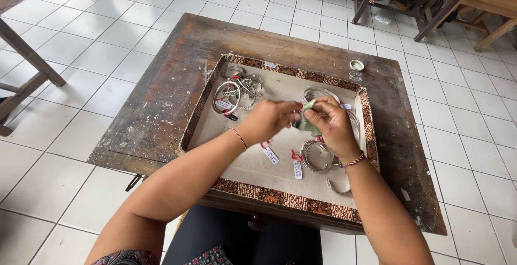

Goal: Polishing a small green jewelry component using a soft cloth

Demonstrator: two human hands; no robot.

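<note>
While both hands meet over the tray [207, 101], the right hand [333, 122] pinches a green cloth [308, 118] (folded small) and the left hand [269, 118], fingers closed, meets it from the left; tagged bangles [318, 156] lie just below the right.

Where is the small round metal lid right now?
In the head view, the small round metal lid lies on the wooden table, just beyond the far right corner of the patterned tray, apart from both hands.
</note>
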